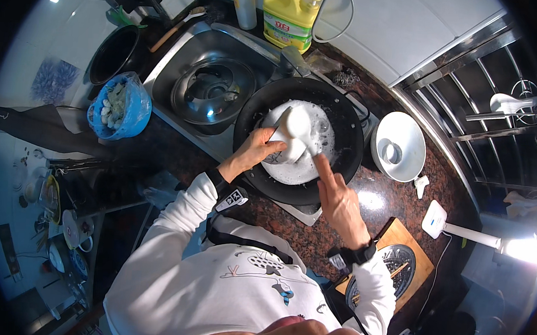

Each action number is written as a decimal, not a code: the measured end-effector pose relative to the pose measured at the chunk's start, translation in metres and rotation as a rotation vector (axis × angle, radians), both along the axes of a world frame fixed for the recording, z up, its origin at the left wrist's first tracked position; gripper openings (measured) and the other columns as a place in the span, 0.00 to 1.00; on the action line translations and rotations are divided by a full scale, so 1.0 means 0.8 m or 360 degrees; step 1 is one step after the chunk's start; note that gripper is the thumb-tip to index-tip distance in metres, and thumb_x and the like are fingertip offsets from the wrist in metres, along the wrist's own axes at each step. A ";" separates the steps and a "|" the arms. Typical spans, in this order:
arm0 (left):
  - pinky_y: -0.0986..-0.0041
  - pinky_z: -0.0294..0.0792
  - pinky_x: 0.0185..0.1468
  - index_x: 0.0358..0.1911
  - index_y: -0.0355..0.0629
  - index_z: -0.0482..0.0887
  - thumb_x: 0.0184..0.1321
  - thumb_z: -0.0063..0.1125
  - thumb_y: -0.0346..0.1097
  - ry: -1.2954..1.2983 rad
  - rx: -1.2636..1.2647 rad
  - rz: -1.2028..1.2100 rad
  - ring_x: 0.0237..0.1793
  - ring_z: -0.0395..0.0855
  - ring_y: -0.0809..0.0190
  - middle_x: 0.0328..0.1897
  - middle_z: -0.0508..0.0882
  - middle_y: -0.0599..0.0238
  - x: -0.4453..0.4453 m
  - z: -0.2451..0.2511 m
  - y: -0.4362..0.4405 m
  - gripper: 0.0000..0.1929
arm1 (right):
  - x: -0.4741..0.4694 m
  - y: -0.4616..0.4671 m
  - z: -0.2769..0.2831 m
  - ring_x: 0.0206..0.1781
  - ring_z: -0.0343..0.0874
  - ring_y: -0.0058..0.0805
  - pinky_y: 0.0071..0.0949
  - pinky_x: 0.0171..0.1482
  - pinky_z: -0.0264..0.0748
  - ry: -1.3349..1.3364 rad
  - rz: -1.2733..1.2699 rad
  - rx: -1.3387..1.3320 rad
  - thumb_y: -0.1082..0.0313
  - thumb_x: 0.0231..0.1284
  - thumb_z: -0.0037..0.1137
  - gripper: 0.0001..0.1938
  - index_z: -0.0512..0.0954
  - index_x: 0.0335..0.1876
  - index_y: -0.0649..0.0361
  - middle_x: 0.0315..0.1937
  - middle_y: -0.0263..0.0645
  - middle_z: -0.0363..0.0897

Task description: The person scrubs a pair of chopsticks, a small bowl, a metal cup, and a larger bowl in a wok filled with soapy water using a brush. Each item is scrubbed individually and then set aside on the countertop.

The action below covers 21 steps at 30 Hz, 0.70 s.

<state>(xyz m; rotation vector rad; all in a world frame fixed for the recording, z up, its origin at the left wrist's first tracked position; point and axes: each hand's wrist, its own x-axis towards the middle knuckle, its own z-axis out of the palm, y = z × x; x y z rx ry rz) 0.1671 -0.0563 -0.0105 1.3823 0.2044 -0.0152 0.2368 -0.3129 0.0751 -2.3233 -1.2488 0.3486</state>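
Note:
A large black wok (pixel 347 140) with soapy, foamy water (pixel 325 125) rests over the right part of the sink unit. Above the foam, my left hand (pixel 258 150) grips white spoon-like utensils (pixel 297 122), thumb on top; a patterned piece shows beneath its fingers. My right hand (pixel 339 196) holds the handle of a white spoon between thumb and fingers, its index finger stretched along it. The utensils overlap, so their exact number cannot be told.
A metal basin (pixel 215 94) sits in the steel sink (pixel 168 72). Left stands a blue bag-lined container (pixel 136 116); behind, a yellow detergent jug (pixel 288 19) and a bottle (pixel 244 7). At right are a white bowl (pixel 406 130), a lamp (pixel 474 235) and a dark plate (pixel 404 256) on a wooden board (pixel 423 260).

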 end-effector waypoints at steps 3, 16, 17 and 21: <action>0.80 0.70 0.51 0.53 0.35 0.79 0.64 0.59 0.32 -0.0016 -0.0204 0.0033 0.45 0.77 0.76 0.46 0.84 0.70 -0.004 -0.001 -0.009 0.15 | 0.001 0.014 -0.007 0.25 0.80 0.44 0.38 0.22 0.75 -0.0203 -0.0257 0.0175 0.73 0.64 0.50 0.33 0.54 0.75 0.55 0.25 0.49 0.75; 0.80 0.70 0.48 0.50 0.33 0.79 0.64 0.60 0.33 -0.0087 0.0133 0.0175 0.43 0.76 0.76 0.44 0.83 0.70 0.004 0.004 -0.004 0.15 | 0.000 0.020 -0.009 0.18 0.75 0.36 0.38 0.24 0.76 -0.0030 0.0044 -0.0223 0.74 0.63 0.50 0.35 0.53 0.76 0.56 0.32 0.49 0.81; 0.80 0.70 0.48 0.50 0.33 0.79 0.64 0.60 0.33 -0.0099 0.0090 0.0175 0.42 0.76 0.76 0.44 0.83 0.70 0.005 0.006 -0.003 0.15 | 0.002 0.018 -0.014 0.23 0.78 0.42 0.40 0.26 0.77 -0.0111 -0.0017 -0.0042 0.74 0.63 0.50 0.34 0.54 0.75 0.56 0.34 0.52 0.81; 0.80 0.70 0.49 0.52 0.33 0.78 0.63 0.60 0.34 -0.0088 -0.0063 0.0196 0.43 0.77 0.76 0.45 0.83 0.70 0.002 0.006 -0.006 0.17 | 0.007 0.011 -0.023 0.37 0.83 0.56 0.44 0.35 0.78 0.0213 -0.0348 0.0109 0.77 0.63 0.47 0.32 0.55 0.74 0.58 0.40 0.61 0.80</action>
